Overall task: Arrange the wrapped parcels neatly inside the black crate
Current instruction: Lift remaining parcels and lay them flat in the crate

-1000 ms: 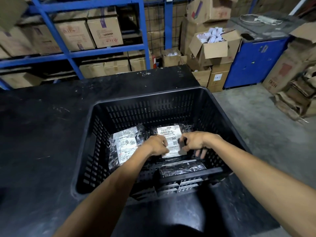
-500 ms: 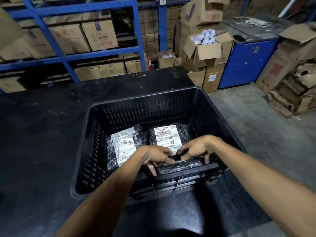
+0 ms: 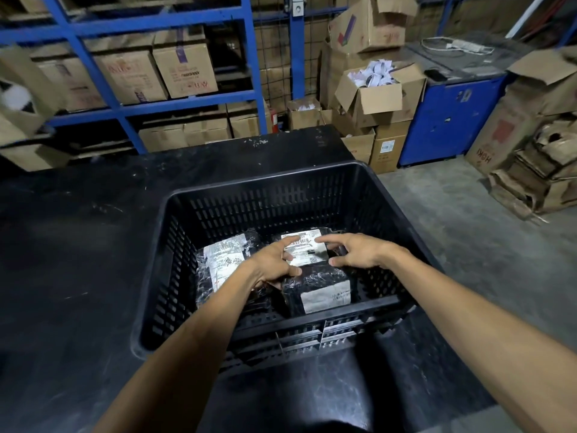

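Observation:
The black crate [image 3: 312, 326] stands on a black table and holds three wrapped parcels. A black parcel with a white label [image 3: 220, 264] lies at the left of the crate floor. A second white-labelled parcel [image 3: 304, 250] lies at the back right. A boxy black parcel with a brown label [image 3: 315, 290] sits against the near wall. My left hand [image 3: 273, 264] is palm down with its fingers spread; the thumb rests on the boxy parcel's far left corner and the index finger lies over the back parcel's label. My right hand [image 3: 354, 253] hovers open just above both right-hand parcels.
The black table [image 3: 78, 245] stretches left and behind the crate. Blue shelving [image 3: 187, 101] with cardboard boxes stands behind it. An open carton [image 3: 379, 98], a blue cabinet [image 3: 449, 120] and crushed boxes [image 3: 537, 170] line the concrete floor on the right.
Both hands have let go of the near boxy parcel and moved back over the rear parcel with fingers spread. The boxy parcel now shows its brown-labelled side.

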